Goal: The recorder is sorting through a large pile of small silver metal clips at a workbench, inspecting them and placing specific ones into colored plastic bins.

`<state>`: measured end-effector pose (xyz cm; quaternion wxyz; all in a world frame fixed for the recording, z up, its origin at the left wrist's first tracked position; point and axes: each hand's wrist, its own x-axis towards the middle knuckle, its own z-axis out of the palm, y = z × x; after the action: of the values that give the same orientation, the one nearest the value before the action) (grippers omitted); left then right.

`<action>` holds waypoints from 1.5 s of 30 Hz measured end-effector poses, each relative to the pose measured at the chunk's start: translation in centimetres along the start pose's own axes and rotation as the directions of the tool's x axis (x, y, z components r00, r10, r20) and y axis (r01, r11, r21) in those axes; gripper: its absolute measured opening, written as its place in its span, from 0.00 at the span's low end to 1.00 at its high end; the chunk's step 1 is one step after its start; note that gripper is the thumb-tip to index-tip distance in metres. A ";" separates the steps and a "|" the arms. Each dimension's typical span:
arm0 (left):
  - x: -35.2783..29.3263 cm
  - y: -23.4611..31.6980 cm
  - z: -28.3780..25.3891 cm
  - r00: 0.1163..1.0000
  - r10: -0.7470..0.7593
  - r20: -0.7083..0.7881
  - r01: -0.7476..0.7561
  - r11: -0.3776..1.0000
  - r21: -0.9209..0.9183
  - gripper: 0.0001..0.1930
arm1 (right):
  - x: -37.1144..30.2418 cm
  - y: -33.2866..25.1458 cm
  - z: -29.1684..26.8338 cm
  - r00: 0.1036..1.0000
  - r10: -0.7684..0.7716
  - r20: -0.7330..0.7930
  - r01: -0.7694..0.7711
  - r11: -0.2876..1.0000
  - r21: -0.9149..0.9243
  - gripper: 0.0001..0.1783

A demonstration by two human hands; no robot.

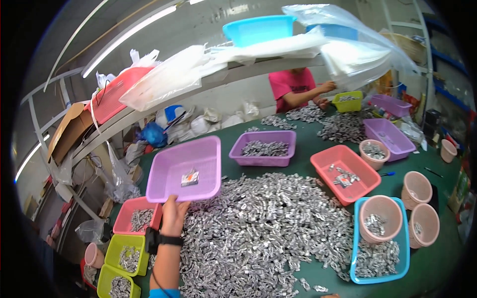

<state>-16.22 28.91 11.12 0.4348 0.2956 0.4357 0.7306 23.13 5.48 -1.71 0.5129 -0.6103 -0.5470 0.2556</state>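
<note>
Head view: a green worktable (427, 268) bears a broad heap of small silvery parts (263, 223). By the heap's far left edge, a lilac plastic basket (184, 158) is tilted, its inside facing the camera. The left hand (174, 217) pinches its near rim. Inside lies a small flat piece with an orange mark (189, 178). Only a sliver of the right hand (330, 296) shows; its state cannot be told.

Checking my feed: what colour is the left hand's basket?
The basket is light purple, clearest in head view.
</note>
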 end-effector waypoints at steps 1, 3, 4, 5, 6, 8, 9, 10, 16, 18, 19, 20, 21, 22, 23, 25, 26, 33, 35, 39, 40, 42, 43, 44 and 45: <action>1.7 -0.9 0.3 0.999 0.018 -0.029 -0.019 0.999 -0.047 0.16 | -0.1 0.5 0.0 0.998 -0.055 0.016 0.055 0.998 -0.001 0.04; 5.0 -2.7 1.2 0.994 0.015 -0.110 -0.019 0.999 -0.030 0.15 | 0.0 1.0 0.0 0.997 -0.073 -0.032 0.073 0.997 -0.024 0.04; 6.3 -3.3 1.5 0.993 0.006 -0.121 -0.008 1.000 -0.021 0.15 | 0.1 1.1 -0.2 0.999 -0.029 -0.023 0.028 0.999 -0.045 0.04; 7.6 -4.0 1.7 0.990 -0.036 -0.139 0.031 0.999 -0.039 0.15 | 0.4 1.0 -0.1 0.999 0.021 -0.031 -0.021 1.000 0.002 0.04; 8.6 -4.8 2.0 0.985 -0.081 -0.154 0.073 0.996 -0.060 0.16 | 0.5 1.0 0.0 0.999 0.036 -0.025 -0.036 0.999 -0.004 0.04; 9.4 -6.4 3.7 0.976 -0.129 -0.173 0.128 0.992 -0.020 0.16 | 0.9 1.1 0.0 0.998 0.068 -0.007 -0.067 0.998 0.011 0.04; 9.8 -7.1 4.4 0.969 -0.165 -0.183 0.171 0.985 0.016 0.16 | 1.0 1.1 0.1 0.997 0.077 -0.009 -0.077 0.997 0.008 0.04; 10.2 -7.7 4.8 0.968 -0.170 -0.183 0.177 0.984 0.020 0.16 | 1.2 1.1 0.3 0.997 0.061 -0.055 -0.059 0.998 0.032 0.04; 8.7 -7.7 7.6 0.986 -0.120 -0.118 0.109 0.990 -0.092 0.13 | 1.0 1.1 0.1 0.992 0.128 -0.021 -0.128 0.992 -0.003 0.04; 7.2 -6.6 7.0 0.991 -0.085 -0.107 0.076 0.994 -0.083 0.12 | 0.8 1.1 -0.4 0.991 0.132 0.034 -0.132 0.991 -0.006 0.05; 6.2 -5.8 7.0 0.998 -0.028 -0.053 0.023 0.994 -0.104 0.13 | 0.7 1.4 -0.2 0.991 0.135 -0.003 -0.135 0.991 -0.001 0.05; 5.3 -5.2 6.8 0.999 0.033 -0.006 -0.034 0.992 -0.125 0.14 | 0.6 1.7 -0.1 0.990 0.137 -0.034 -0.137 0.991 0.007 0.05; 4.7 -4.4 6.3 0.999 0.038 -0.034 -0.040 0.996 -0.085 0.14 | 0.4 1.9 -0.2 0.987 0.156 -0.036 -0.156 0.988 0.014 0.05; 4.3 -3.7 5.2 0.997 0.039 -0.068 -0.042 0.998 -0.047 0.14 | 0.2 2.2 -0.3 0.983 0.175 -0.045 -0.175 0.984 0.015 0.05; 4.3 -2.9 3.3 0.997 0.018 -0.081 -0.019 1.000 -0.009 0.14 | 0.1 2.3 -0.2 0.982 0.181 -0.058 -0.180 0.983 0.027 0.05; 3.5 -1.1 -0.7 0.990 0.038 -0.138 -0.032 0.998 0.045 0.14 | 0.4 1.5 -0.4 0.980 0.193 -0.053 -0.191 0.981 0.033 0.05; 2.8 -0.3 -2.6 0.984 0.060 -0.165 -0.053 0.997 0.047 0.14 | 0.6 1.6 -0.4 0.984 0.176 -0.023 -0.175 0.984 0.041 0.05; 1.0 0.3 -12.2 0.907 0.061 -0.417 -0.134 0.980 -0.149 0.16 | 1.6 0.2 -0.2 0.979 0.206 0.014 -0.206 0.979 0.002 0.07; 1.5 0.3 -11.0 0.917 0.072 -0.393 -0.144 0.977 -0.159 0.16 | 1.6 0.0 0.0 0.983 0.182 0.005 -0.182 0.983 -0.017 0.08; 3.7 -0.2 -10.5 0.951 0.051 -0.306 -0.110 0.977 -0.182 0.16 | 1.2 0.5 0.3 0.985 0.172 -0.025 -0.173 0.984 -0.033 0.08; 4.3 -0.5 -10.7 0.952 0.049 -0.304 -0.111 0.975 -0.192 0.16 | 1.1 0.5 0.5 0.990 0.141 -0.029 -0.141 0.990 -0.009 0.08; 5.2 -0.8 -10.9 0.945 0.052 -0.322 -0.088 0.991 -0.098 0.16 | 0.9 0.4 0.7 0.988 0.149 -0.049 -0.152 0.987 -0.052 0.08; 5.4 -0.9 -10.8 0.929 0.093 -0.359 -0.131 0.988 -0.084 0.15 | 1.0 0.2 0.8 0.984 0.165 -0.064 -0.170 0.981 -0.089 0.08; 5.5 -0.6 -10.9 0.928 0.093 -0.361 -0.134 0.987 -0.090 0.15 | 1.1 -0.1 1.0 0.985 0.158 -0.063 -0.163 0.982 -0.092 0.08; 5.4 -0.2 -10.9 0.905 0.116 -0.409 -0.181 0.976 -0.123 0.15 | 1.0 -0.7 1.1 0.983 0.166 -0.077 -0.173 0.981 -0.089 0.08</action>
<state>-27.41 29.67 6.33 0.3017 0.1374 0.4322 0.8386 22.14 6.72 -1.18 0.4782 -0.6867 -0.4866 0.2509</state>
